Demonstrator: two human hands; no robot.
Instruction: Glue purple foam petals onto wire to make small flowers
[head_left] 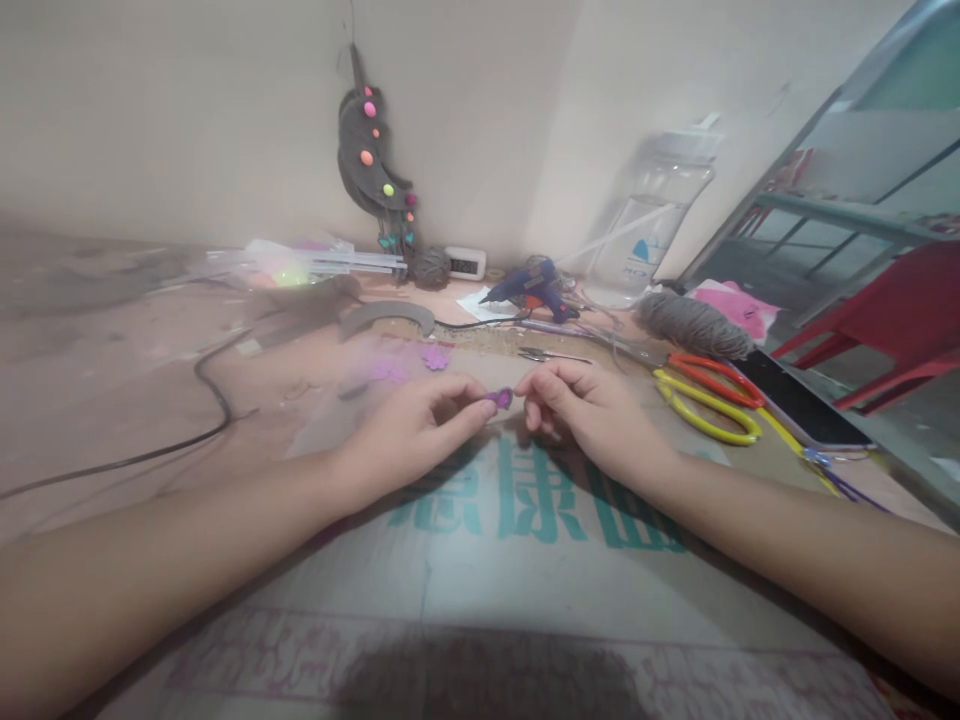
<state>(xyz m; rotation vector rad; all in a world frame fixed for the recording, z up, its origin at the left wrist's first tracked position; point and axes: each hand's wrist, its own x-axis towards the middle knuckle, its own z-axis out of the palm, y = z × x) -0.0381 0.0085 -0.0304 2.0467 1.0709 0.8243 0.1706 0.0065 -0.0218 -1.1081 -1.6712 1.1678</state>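
My left hand [416, 425] pinches a small purple foam piece [500, 398] between thumb and forefinger. It hovers just over a flat sheet of cardboard [480, 560] printed with green characters. My right hand [585, 410] rests beside it with fingers curled, its fingertips touching the same purple piece from the right. Both forearms lie across the cardboard.
Purple foam flowers [435, 357] lie behind the hands. Yellow and orange scissors [705, 395], a phone [799, 405] and grey yarn [694, 322] sit at the right. A blue glue gun [532, 287], a clear jar [649, 225], a black cable [214, 385] and a grey felt hanging [371, 160] are farther back.
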